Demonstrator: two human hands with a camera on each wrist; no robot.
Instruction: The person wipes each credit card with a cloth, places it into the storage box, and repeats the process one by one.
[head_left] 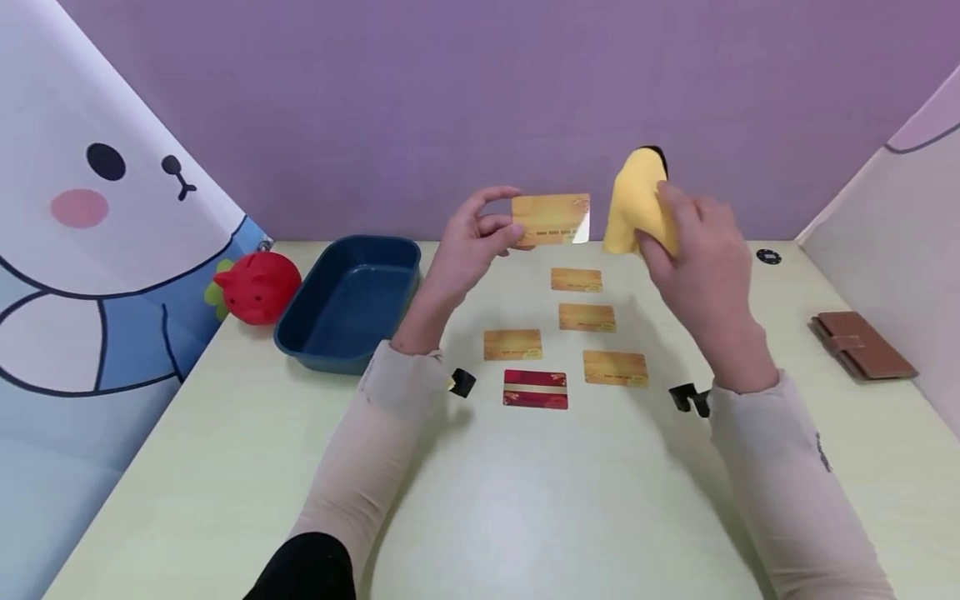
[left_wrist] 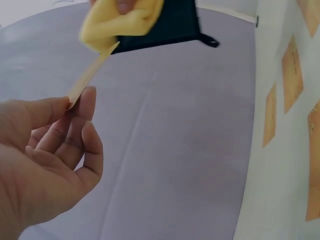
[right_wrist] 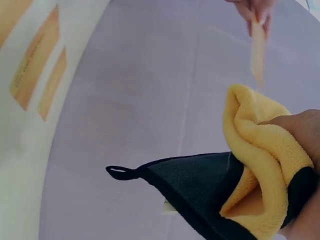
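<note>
- Left hand [head_left: 474, 237] pinches a raised gold card [head_left: 546, 218] at the far middle; right hand [head_left: 701, 258] grips a yellow cloth [head_left: 637, 204] just right of it
- Work looks midway: four gold cards [head_left: 615, 368] and a red card [head_left: 536, 389] lie on the table [head_left: 562, 517]; which are finished, I cannot tell
- Blue tray [head_left: 318, 363] bounds the left, purple wall [head_left: 450, 83] the far edge; open room lies near

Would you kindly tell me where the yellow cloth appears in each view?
Head: the yellow cloth is right of centre, upper half.
Left wrist: yellow cloth at the top, cut off by the edge.
Right wrist: yellow cloth at lower right, dark part showing.
Shared landmark: the raised gold card, pictured left of the yellow cloth, below it and above it, respectively.
</note>
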